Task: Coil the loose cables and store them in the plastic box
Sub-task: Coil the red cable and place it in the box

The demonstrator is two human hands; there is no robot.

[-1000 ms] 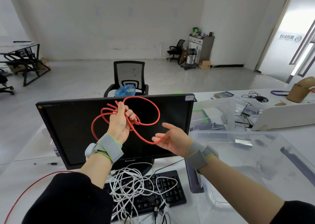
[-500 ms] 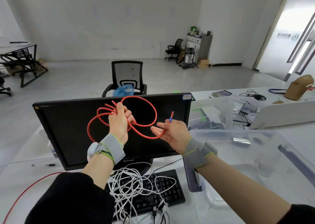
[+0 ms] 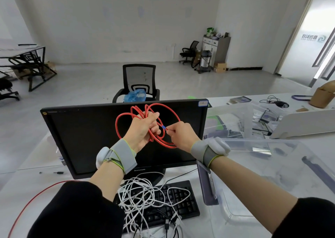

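My left hand (image 3: pixel 143 129) grips the red cable (image 3: pixel 164 140) coil, raised before the monitor (image 3: pixel 81 138). My right hand (image 3: pixel 181 133) pinches its blue tip (image 3: pixel 164 127), just beside.

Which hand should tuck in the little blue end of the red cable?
The right hand, probably. It already pinches the blue tip beside the red cable loops. The left hand is busy gripping the bundled loops, so letting go might undo the coil.

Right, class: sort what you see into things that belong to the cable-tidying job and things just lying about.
Job: red cable, left hand, right hand, white cables, plastic box.
Lying about: monitor, keyboard, office chair, cardboard box.
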